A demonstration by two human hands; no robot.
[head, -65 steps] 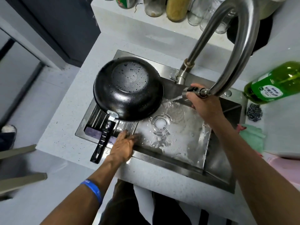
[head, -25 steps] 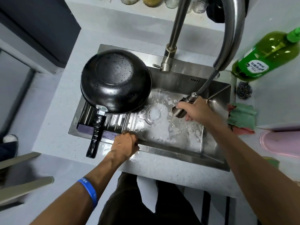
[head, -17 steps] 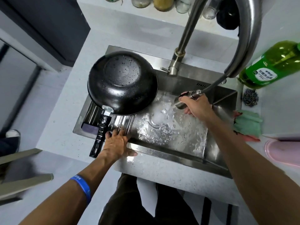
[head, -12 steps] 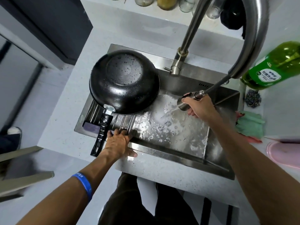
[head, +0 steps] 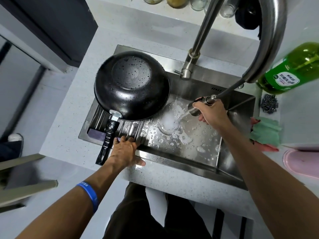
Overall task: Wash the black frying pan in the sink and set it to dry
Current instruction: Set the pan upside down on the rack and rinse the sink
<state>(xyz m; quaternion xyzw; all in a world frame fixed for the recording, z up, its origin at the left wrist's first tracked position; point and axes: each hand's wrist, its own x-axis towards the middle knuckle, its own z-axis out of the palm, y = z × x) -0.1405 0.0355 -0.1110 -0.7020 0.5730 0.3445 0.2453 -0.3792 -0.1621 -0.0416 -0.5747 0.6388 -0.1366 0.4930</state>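
The black frying pan point(head: 131, 85) lies upside down, wet with droplets, on the ribbed rack at the left of the steel sink point(head: 189, 163). Its black handle point(head: 107, 142) points toward me over the sink's front rim. My left hand point(head: 125, 150) rests flat on the front rim just right of the handle, fingers spread onto the rack, holding nothing. My right hand point(head: 211, 114) grips the pull-out spray head point(head: 196, 107), which sprays water toward the drain point(head: 170, 121).
A purple sponge point(head: 96, 133) lies on the rack under the handle. The tall faucet arch point(head: 269, 40) rises at the back right. To the right are a green soap bottle point(head: 293, 68), a steel scourer point(head: 269, 104), green and pink cloths point(head: 265, 133) and a pink tray point(head: 302, 163). Jars line the back ledge.
My left hand went from a fist on the front rim to lying flat with fingers on the rack. My right hand moved the sprayer, water now aimed at the drain. The pan stays put.
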